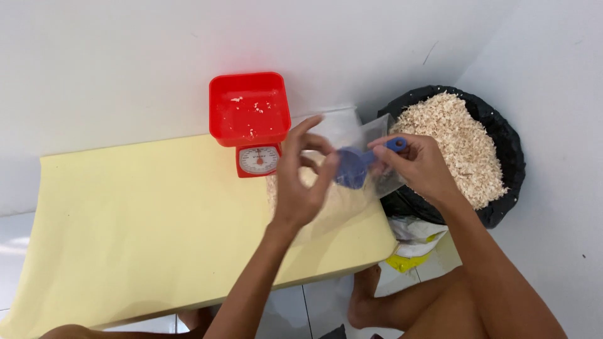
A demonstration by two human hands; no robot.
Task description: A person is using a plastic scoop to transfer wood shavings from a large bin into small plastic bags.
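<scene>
Over yellow sheet [144, 213], right hand [422, 166] holds scoop [355, 166] inside bag [339, 135].

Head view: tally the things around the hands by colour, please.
Red: 1, kitchen scale
Blue: 1, scoop in the right hand
Clear: 1, plastic bag held by the left hand
Black: 1, sack of wood shavings
Yellow: 1, sheet
Total: 5
</scene>
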